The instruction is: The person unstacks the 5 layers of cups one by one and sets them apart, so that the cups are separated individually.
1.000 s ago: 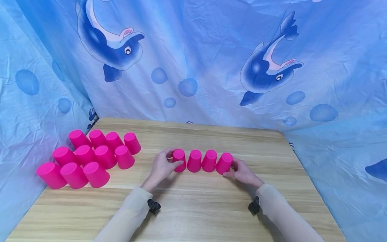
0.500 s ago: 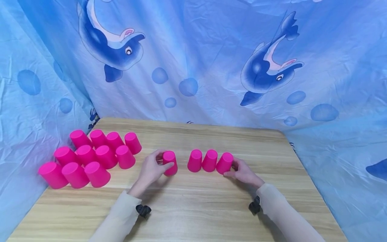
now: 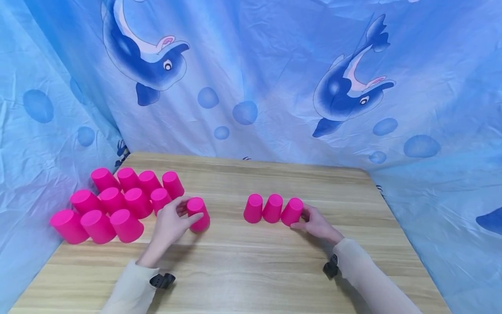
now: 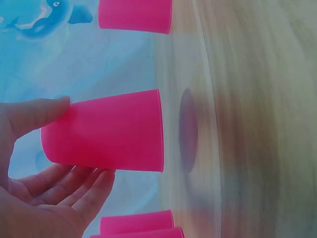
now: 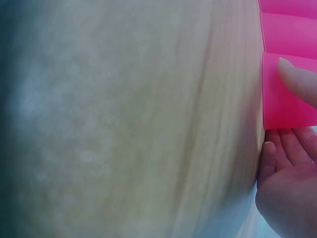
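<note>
My left hand grips an upside-down pink cup between thumb and fingers. In the left wrist view this cup hangs a little above the table, its rim apart from the wood. Right of centre, three more pink cups stand mouth down in a short row: a left one, a middle one and a right one. My right hand holds the rightmost cup, thumb on its near side, fingers at its outer side. In the right wrist view that cup's rim meets the table.
Several upside-down pink cups stand in three rows on the table's left side, the closest one partly behind my left hand. Wood-grain tabletop lies between and in front. A blue dolphin-print curtain hangs behind and at both sides.
My left hand has carried the leftmost cup of the row leftward, away from the other three, toward the rows of cups. The right hand has stayed on its cup.
</note>
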`<act>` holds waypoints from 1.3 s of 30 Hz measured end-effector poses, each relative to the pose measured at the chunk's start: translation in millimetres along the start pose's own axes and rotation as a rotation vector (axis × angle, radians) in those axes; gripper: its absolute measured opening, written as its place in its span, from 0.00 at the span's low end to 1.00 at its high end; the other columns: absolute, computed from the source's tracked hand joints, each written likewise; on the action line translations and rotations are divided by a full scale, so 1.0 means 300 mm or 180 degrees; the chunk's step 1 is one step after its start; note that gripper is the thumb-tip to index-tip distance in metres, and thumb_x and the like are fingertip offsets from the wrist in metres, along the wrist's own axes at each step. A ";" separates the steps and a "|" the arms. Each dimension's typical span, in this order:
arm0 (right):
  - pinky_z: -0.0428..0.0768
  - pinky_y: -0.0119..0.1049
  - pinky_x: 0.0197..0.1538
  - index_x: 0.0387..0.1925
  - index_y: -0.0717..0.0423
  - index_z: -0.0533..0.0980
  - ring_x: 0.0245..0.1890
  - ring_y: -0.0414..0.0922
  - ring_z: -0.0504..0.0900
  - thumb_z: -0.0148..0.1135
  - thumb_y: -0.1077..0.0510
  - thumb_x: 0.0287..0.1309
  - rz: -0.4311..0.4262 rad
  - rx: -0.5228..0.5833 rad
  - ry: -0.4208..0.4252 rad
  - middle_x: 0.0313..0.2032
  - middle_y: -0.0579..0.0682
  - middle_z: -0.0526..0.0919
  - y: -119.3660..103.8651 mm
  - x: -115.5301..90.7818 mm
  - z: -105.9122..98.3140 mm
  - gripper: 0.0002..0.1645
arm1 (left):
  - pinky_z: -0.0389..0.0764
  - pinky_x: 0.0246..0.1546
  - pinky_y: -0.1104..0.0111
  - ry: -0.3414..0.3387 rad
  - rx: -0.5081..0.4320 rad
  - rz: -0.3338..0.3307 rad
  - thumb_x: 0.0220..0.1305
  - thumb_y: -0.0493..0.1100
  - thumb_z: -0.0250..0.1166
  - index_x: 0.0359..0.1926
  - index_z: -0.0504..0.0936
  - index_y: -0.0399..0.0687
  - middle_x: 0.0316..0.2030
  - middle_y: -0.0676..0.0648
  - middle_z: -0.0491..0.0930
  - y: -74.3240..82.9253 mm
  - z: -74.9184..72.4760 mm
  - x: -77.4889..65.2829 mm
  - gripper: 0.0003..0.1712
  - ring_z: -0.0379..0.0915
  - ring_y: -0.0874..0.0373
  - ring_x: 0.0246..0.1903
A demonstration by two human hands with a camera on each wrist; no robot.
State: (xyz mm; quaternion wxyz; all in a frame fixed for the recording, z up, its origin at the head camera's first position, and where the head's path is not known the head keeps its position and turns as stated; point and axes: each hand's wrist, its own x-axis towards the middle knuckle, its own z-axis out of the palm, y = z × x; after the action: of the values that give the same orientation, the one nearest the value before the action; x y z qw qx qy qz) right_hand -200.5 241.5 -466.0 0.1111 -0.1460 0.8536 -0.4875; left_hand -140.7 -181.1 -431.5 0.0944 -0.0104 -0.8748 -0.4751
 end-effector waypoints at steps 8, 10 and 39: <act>0.64 0.57 0.61 0.59 0.56 0.71 0.55 0.53 0.74 0.71 0.67 0.49 0.0043 -0.0007 -0.0001 0.50 0.49 0.79 -0.078 -0.031 0.000 0.33 | 0.79 0.45 0.52 0.0064 0.0265 0.0003 0.50 0.49 0.75 0.59 0.73 0.39 0.47 0.38 0.77 -0.009 -0.054 -0.046 0.38 0.76 0.42 0.46; 0.64 0.56 0.61 0.59 0.56 0.71 0.56 0.53 0.74 0.71 0.67 0.49 0.0053 0.0000 -0.0005 0.50 0.49 0.79 -0.081 -0.032 -0.001 0.34 | 0.79 0.44 0.52 0.0068 0.0330 -0.0023 0.51 0.50 0.75 0.60 0.72 0.38 0.48 0.37 0.77 -0.012 -0.071 -0.058 0.39 0.76 0.41 0.46; 0.64 0.52 0.63 0.59 0.48 0.72 0.56 0.48 0.74 0.74 0.62 0.47 0.0002 -0.0019 -0.0001 0.50 0.45 0.79 0.047 0.017 -0.002 0.35 | 0.81 0.32 0.52 0.0291 0.0931 -0.0385 0.47 0.43 0.76 0.54 0.73 0.29 0.41 0.32 0.78 -0.066 -0.224 -0.122 0.36 0.74 0.37 0.39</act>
State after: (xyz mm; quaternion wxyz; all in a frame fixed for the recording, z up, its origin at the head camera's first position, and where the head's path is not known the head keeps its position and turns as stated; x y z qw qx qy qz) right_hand -207.6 246.8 -478.1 0.1110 -0.1461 0.8551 -0.4849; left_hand -96.4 -245.4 -418.6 0.1058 0.0777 -0.9284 -0.3475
